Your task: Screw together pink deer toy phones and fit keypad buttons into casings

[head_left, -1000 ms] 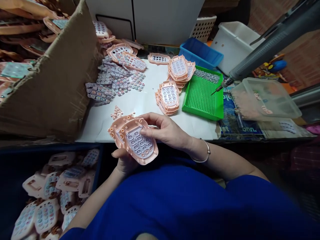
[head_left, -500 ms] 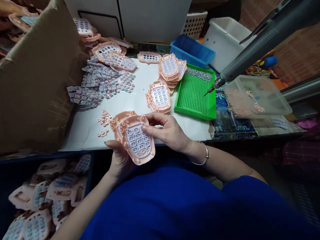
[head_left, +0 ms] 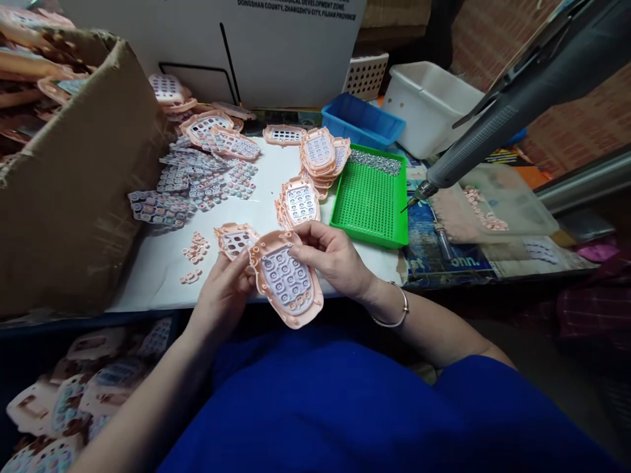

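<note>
In front of me a peach plastic shell with a pale keypad sheet set in it [head_left: 288,279] is tilted toward me. My right hand [head_left: 335,259] pinches its upper right edge, thumb on the face. My left hand [head_left: 221,289] is at its left edge, the thumb along the shell and the fingers partly hidden. Just beyond the left hand, a second peach shell with bare key holes [head_left: 236,242] shows; whether the hand touches it I cannot tell. Small peach button pieces [head_left: 196,248] lie left of it. Beyond the right hand is a stack of keypad-fitted shells [head_left: 300,202].
A green tray [head_left: 369,197] holds screws at its back. Over its right edge hangs a powered screwdriver [head_left: 458,144]. Loose keypad sheets [head_left: 197,177] lie at left beside a cardboard box [head_left: 73,171]. Blue [head_left: 362,121] and white bins [head_left: 428,108] stand behind.
The keypad-fitted shell has shifted right, apart from the shell that was behind it, whose key holes now show. My left hand has turned inward, its thumb now at the front shell's edge.
</note>
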A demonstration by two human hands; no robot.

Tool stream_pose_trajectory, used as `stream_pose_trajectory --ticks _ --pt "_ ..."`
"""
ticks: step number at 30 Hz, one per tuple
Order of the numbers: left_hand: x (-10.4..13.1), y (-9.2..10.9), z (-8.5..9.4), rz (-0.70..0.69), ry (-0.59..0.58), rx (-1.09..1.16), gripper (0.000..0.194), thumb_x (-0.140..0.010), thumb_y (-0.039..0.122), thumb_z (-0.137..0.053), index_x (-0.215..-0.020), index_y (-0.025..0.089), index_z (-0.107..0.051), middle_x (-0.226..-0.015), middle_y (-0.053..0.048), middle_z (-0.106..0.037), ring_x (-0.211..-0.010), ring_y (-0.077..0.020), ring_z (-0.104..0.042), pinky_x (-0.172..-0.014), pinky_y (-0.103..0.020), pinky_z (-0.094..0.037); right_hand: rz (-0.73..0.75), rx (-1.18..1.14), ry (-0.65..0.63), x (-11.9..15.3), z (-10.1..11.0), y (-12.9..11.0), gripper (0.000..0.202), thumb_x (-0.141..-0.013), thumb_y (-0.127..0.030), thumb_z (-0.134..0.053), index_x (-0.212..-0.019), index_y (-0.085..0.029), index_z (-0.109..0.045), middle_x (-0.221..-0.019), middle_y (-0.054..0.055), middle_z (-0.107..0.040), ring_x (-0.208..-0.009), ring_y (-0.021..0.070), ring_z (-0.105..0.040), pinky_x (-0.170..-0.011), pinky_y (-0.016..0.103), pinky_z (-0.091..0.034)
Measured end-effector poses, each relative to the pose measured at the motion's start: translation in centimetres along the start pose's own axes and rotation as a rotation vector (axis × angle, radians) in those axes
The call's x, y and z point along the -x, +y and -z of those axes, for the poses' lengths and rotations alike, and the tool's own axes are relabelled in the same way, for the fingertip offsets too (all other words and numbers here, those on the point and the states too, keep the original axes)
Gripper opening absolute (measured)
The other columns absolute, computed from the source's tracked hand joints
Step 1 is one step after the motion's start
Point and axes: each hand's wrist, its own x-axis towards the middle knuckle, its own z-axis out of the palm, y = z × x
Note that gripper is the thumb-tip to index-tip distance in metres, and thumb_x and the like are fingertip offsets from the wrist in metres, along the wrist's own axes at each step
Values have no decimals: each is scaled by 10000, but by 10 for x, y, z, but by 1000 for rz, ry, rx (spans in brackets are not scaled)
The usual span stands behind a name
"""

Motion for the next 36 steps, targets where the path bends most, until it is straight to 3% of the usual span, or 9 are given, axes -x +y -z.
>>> stream_pose_trajectory --ticks 6,8,11,14,18,21,24,29,36 --pt "-2 7 26 -47 126 -173 760 -682 362 -812 -1327 263 -424 -835 3 -663 -569 -170 -673 -478 -274 -559 55 -21 40 4 6 3 250 -744 -300 -699 -936 -188 -585 -841 -14 -625 -776 101 -582 -759 277 -514" --pt "1 7 33 -174 184 -323 712 -699 351 -811 -1305 291 -442 -829 33 -604 -516 -133 -634 -435 -249 -535 57 -5 59 6 6 3 246 -740 -269 -697 -943 -190 -583 -787 -33 -589 -718 87 -558 -703 255 -501" --pt "10 7 35 -412 260 -489 458 -760 328 -771 -1169 287 -571 -869 34 -555 -514 -77 -569 -396 -194 -461 73 42 84 8 4 5 215 -754 -227 -670 -947 -188 -584 -719 -55 -530 -641 73 -510 -628 237 -468" --pt "18 8 25 -525 227 -509 402 -790 335 -737 -1157 268 -588 -806 28 -590 -532 -82 -544 -412 -195 -424 83 54 72 8 -1 6 210 -777 -239 -662 -965 -189 -581 -726 -49 -528 -640 80 -512 -634 247 -475" --pt "21 11 6 -335 44 -422 317 -785 374 -713 -1039 211 -617 -547 63 -530 -389 -84 -456 -362 -211 -344 50 36 30 6 -7 7 271 -775 -307 -699 -993 -203 -578 -737 -42 -530 -660 97 -521 -654 262 -487" --pt "19 10 0 -235 -1 -327 247 -761 359 -722 -923 195 -634 -502 70 -518 -326 -66 -406 -336 -207 -293 22 -11 18 4 -9 7 326 -757 -397 -726 -974 -211 -571 -749 -30 -553 -688 110 -539 -653 265 -491" --pt "18 7 0 -190 -29 -304 239 -768 324 -719 -953 194 -643 -500 69 -536 -330 -65 -407 -333 -195 -294 1 -41 24 2 -10 7 357 -743 -448 -740 -949 -211 -570 -746 -26 -568 -691 110 -545 -644 259 -492" --pt "15 7 4 -186 -4 -305 215 -770 306 -709 -923 182 -622 -452 85 -501 -319 -62 -391 -323 -175 -297 27 59 32 0 -7 8 294 -820 -447 -665 -968 -207 -582 -799 -5 -614 -729 111 -570 -677 263 -504" --pt "9 9 4 -315 2 -391 176 -777 277 -687 -912 197 -609 -518 72 -567 -347 -67 -419 -345 -183 -321 90 377 35 -4 -2 -5 230 -805 -308 -642 -985 -168 -610 -652 -60 -523 -579 69 -476 -565 222 -403"
